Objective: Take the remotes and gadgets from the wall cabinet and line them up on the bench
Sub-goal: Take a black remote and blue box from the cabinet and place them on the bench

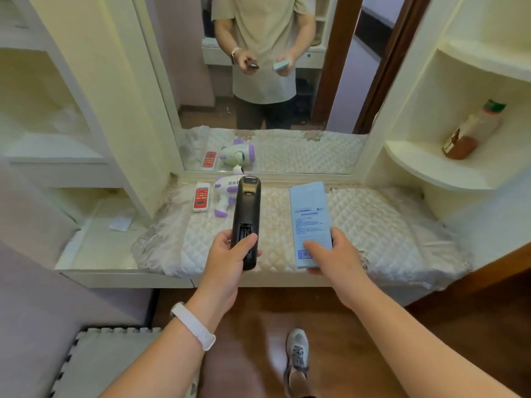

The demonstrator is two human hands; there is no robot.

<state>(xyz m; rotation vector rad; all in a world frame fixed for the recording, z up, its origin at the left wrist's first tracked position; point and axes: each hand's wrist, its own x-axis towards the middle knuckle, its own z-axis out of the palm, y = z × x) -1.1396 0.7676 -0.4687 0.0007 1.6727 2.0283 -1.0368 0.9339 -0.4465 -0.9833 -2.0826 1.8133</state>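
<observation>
My left hand (230, 255) grips a long black remote (247, 208), back side up with its battery bay uncovered, held above the quilted bench (373, 225). In my right hand (330, 254) is a flat light-blue box (309, 214) with printed text, also held over the bench. On the bench, at the back left near the mirror, lie a red-and-white remote (201, 196) and, just right of it, a white-and-purple toy gun gadget (223, 196).
A large mirror (273, 81) rises behind the bench and reflects a person. Open cream shelves stand on both sides; a brown bottle (471, 130) sits on the right shelf. A paper scrap (120, 224) lies on the lower left ledge. A foam mat (109, 366) covers the floor at left.
</observation>
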